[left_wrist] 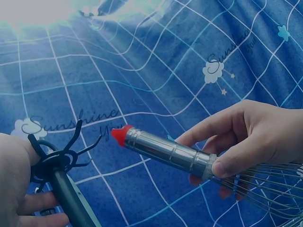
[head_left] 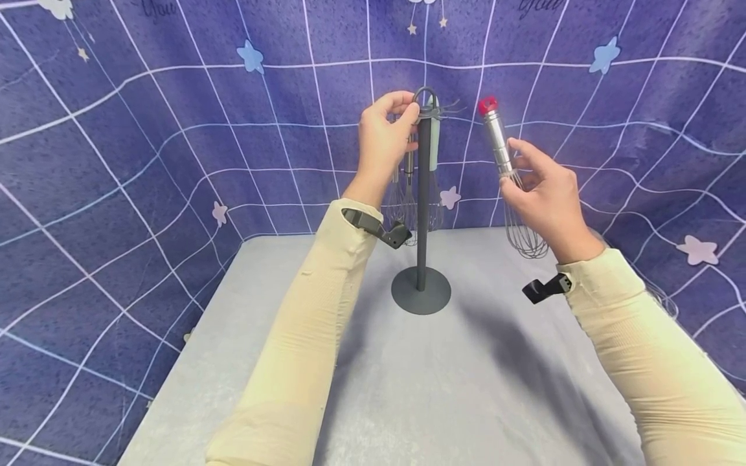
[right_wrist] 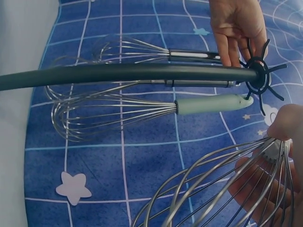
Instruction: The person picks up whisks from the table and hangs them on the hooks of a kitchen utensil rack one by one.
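Blue-violet cloth [head_left: 326,45], printed with a pale grid, stars and clouds, hangs behind and around a table [head_left: 373,388] covered in light grey. On it I see a dark whisk stand [head_left: 422,220] upright, its round base [head_left: 408,298] flat on the covering and its prongs [right_wrist: 278,67] spreading from a ring at the top. Three whisks hang there, wires downward: one with a mint-green handle [right_wrist: 208,104], another with a steel handle [right_wrist: 189,54], and a third whisk [right_wrist: 199,84] partly behind the pole.

The person's left hand [head_left: 383,139] is up at the ring, thumb and forefinger pinched on the top of the stand. The right hand [head_left: 544,194] holds a red-tipped whisk [head_left: 498,141] in the air to the right of the stand, fingers and thumb clamped where handle meets wires. That whisk tilts, red end up and toward the prongs, near but apart from them, its wire head pointing down over the table. Both cream sleeves [head_left: 303,323] carry a black wrist camera [head_left: 373,225] at the cuff. Past the right forearm, some wire loops [head_left: 670,304] show, mostly hidden.
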Demonstrator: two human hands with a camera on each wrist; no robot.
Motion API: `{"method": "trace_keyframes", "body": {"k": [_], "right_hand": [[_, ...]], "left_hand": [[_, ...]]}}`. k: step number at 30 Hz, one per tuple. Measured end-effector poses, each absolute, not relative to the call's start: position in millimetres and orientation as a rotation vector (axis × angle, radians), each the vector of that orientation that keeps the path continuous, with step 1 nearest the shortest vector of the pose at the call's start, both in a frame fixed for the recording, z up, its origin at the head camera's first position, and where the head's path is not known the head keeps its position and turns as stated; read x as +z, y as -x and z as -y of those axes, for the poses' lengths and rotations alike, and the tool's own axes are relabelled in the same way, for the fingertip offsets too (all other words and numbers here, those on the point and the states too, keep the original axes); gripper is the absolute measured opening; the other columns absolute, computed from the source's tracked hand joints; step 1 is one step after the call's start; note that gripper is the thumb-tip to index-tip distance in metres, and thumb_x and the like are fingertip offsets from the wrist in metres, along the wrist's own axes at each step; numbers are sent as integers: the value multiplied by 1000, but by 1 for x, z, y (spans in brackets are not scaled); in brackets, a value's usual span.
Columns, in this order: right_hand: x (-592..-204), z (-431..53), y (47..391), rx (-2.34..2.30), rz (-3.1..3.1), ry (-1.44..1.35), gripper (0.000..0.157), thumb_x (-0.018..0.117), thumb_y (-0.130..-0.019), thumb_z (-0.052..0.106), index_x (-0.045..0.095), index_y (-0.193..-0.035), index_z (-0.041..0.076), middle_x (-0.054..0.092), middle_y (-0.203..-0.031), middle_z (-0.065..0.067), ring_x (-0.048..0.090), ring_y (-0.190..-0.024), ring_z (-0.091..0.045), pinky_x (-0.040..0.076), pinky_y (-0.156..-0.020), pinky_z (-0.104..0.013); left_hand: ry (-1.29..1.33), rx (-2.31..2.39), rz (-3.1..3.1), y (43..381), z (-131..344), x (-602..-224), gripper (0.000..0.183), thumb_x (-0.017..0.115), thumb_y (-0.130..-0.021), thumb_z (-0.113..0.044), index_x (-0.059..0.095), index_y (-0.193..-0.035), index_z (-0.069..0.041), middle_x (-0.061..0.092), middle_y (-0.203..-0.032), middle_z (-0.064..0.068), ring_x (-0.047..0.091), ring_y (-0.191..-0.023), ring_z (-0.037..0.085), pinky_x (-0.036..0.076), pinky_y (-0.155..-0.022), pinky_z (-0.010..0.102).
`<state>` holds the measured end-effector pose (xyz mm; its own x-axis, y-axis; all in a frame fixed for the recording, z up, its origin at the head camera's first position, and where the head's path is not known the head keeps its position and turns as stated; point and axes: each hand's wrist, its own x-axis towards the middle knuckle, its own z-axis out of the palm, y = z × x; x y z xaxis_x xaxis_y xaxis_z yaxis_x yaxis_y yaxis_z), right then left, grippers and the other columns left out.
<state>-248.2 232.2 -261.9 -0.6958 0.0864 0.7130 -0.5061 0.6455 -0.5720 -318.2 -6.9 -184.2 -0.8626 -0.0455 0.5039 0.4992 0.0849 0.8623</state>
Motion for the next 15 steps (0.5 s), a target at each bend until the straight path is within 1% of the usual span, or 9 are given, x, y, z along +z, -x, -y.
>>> {"method": "trace_keyframes", "body": {"k": [7, 15], "right_hand": [[-260, -230, 247, 1057, 2100, -374, 58, 70, -84, 3, 65, -137, 26, 75, -111, -13, 61, -71, 10, 47, -64, -9], [-259, -227, 246, 1030, 2107, -390, 58, 69, -84, 4, 64, -138, 26, 75, -109, -13, 60, -72, 10, 47, -66, -8]], "left_hand": [[449, -1834, 1970, 319, 6, -183, 17, 66, -98, -11, 71, -114, -6, 68, -108, 4, 73, -85, 21, 61, -64, 29], [452, -1821, 1980, 319, 8, -184, 17, 65, -99, -12, 71, -114, -7, 67, -109, 4, 73, -85, 21, 60, -65, 28]]}}
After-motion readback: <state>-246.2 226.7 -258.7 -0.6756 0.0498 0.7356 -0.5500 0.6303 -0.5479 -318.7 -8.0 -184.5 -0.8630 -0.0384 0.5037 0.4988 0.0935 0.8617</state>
